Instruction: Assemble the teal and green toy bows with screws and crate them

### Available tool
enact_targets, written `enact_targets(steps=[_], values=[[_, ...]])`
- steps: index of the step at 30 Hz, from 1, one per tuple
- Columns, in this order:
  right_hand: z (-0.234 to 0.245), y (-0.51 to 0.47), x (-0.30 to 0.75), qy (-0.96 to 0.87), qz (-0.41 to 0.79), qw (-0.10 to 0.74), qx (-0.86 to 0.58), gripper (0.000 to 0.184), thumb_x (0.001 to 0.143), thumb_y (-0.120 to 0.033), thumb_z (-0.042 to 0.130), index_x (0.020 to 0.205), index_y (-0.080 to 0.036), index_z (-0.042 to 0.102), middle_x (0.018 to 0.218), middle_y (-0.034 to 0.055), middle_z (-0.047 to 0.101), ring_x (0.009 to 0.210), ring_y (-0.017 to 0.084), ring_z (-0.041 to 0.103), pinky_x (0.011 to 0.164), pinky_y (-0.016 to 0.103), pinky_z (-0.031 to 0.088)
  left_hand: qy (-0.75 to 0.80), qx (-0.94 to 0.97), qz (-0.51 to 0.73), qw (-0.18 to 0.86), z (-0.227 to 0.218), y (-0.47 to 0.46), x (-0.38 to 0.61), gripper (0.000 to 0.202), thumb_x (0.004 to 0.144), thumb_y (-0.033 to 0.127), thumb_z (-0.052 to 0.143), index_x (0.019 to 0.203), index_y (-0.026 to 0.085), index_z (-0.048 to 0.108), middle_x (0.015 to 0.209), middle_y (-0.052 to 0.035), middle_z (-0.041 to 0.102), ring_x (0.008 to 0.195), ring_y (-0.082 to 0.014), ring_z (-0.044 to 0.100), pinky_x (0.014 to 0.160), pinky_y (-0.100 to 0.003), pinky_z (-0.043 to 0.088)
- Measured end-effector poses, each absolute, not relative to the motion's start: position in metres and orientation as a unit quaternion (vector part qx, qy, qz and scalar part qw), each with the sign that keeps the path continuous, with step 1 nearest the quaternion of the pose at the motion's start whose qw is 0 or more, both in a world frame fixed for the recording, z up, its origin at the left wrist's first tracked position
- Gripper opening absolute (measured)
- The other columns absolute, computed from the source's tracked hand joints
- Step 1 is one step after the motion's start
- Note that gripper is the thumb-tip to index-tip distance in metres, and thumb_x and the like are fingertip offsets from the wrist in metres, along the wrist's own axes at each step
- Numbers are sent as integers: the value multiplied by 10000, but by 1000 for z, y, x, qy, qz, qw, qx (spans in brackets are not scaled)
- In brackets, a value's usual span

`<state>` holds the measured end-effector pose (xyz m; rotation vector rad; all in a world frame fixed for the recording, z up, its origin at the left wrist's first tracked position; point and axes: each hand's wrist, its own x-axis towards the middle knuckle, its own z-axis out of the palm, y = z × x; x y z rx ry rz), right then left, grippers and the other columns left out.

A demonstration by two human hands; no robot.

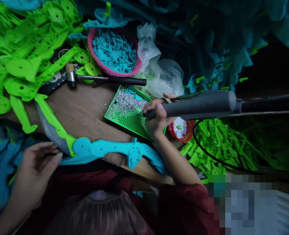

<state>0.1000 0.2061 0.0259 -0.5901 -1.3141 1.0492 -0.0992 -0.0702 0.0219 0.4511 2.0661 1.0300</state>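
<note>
A long plastic toy piece (110, 147), with a turquoise handle and a green and grey blade-like arm (57, 127), lies across the near edge of the bench. My left hand (38, 169) grips it at the edge of the grey blade, thumb and fingers closed around that edge. My right hand (158, 116) is wrapped round a grey electric screwdriver (195, 106), which lies nearly level with its tip pointing left. Under that tip is a green perforated tray (128, 120) with many small metal screws (128, 102) and a few turquoise bits.
A mallet (110, 79) lies behind the tray, before a pink basin (90, 42) of small turquoise parts. Crumpled plastic bags (169, 75) lie beside it. A red basket (189, 130) holds white pieces. Green parts (24, 49) heap up left, more (213, 143) right. A black cable (205, 155) curves by.
</note>
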Motion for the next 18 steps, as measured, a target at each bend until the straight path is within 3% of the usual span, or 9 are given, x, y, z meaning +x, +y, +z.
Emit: enact_targets(steps=[4,8,12,18], values=[[59,173,93,-558,435,662,-247,176,819,-244,562,991,-281,574,536,-95,458,399,90,438,423,221,432,699,54,456,548,8,-69,-80,467,740,564,745,994,213,571,827,7,659,720,-168,637,660,-267,548],[85,116,91,-622,523,539,-222,286,834,-305,580,1118,-276,560,576,-75,521,416,111,488,395,262,471,633,47,499,590,1,-71,-78,400,762,512,766,916,189,586,668,29,626,561,-120,572,514,-209,470],[77,86,90,-663,538,484,-193,369,857,-295,581,1212,-304,477,620,-80,540,440,113,533,429,281,512,611,67,481,625,-10,-81,-84,349,787,488,753,866,174,624,664,10,635,539,-108,558,478,-195,435],[53,88,89,-680,549,436,-216,329,886,-285,573,1180,-335,435,602,-99,507,462,112,533,457,263,498,618,90,452,638,-6,-79,-86,380,778,535,738,795,171,631,642,-8,659,529,-128,587,498,-218,463]])
